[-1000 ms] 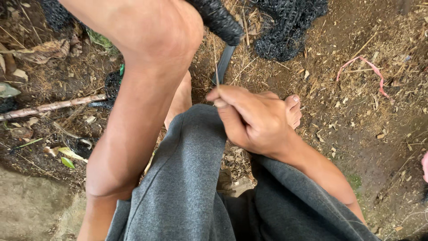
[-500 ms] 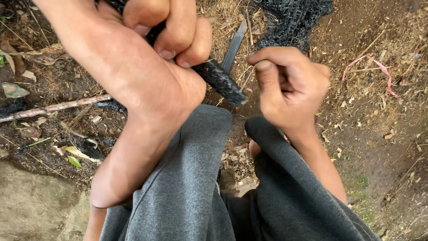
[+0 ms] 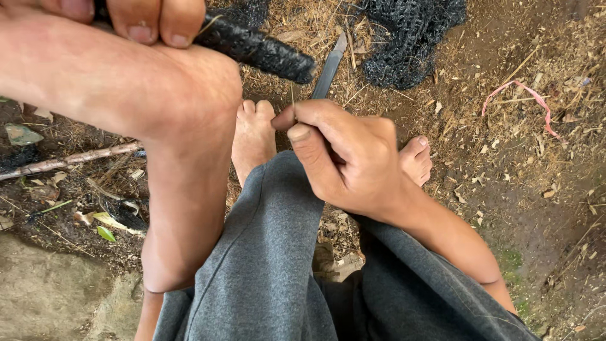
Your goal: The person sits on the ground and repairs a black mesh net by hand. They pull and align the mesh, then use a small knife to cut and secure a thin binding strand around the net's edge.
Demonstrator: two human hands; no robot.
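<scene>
Left hand point(image 3: 136, 57): you grip the black mesh roll point(image 3: 259, 49) tight, its end just above the knife.
Right hand point(image 3: 344, 155): fist closed on the knife point(image 3: 329, 71), blade up.
Risk: I think blade can slip toward your bare toes point(image 3: 255, 110) below.

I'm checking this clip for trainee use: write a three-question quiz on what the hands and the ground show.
1. True or false: the left hand grips a rolled black mesh tube.
2. What does the right hand pinch? A) a thin strand B) a leaf C) a stone
3. What lies on the soil between the mesh tube and the black net pile?

Key:
1. True.
2. A; the thin strand rises from the thumb and forefinger.
3. A knife blade; its handle is hidden behind the right hand.
</scene>
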